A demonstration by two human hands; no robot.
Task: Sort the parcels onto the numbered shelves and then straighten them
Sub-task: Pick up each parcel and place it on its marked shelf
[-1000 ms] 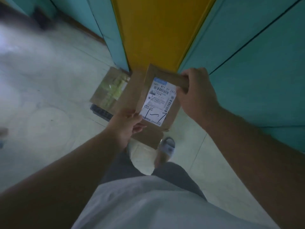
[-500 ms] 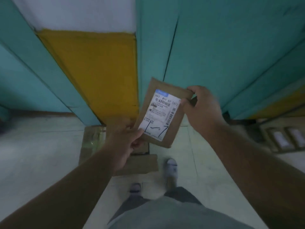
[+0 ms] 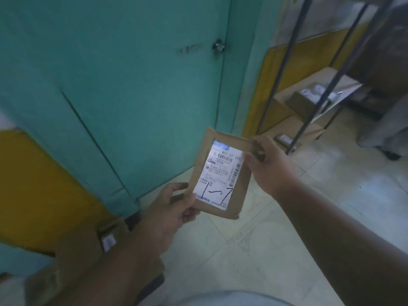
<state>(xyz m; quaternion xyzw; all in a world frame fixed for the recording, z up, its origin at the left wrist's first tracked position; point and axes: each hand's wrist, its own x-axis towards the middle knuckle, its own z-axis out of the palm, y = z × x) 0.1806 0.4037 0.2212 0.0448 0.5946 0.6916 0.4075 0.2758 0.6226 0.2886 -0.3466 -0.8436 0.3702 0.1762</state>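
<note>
View swung right; both hands (image 3: pixel 170 208) (image 3: pixel 268 164) pinch parcel (image 3: pixel 220 173).

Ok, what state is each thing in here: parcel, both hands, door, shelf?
Parcel: held in the air, label facing the camera, "1-7" handwritten on it.
Left hand: pinches the parcel's lower left corner.
Right hand: grips its upper right corner.
Teal door: closed.
Shelf rack: loaded with boxes.

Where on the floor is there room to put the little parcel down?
Both hands, left hand and right hand, grip the parcel. Bare tiled floor lies open beneath it, between the teal door and the shelf rack. It is crowded at lower left, where cardboard boxes sit, and around the rack's foot, packed with boxes.
</note>
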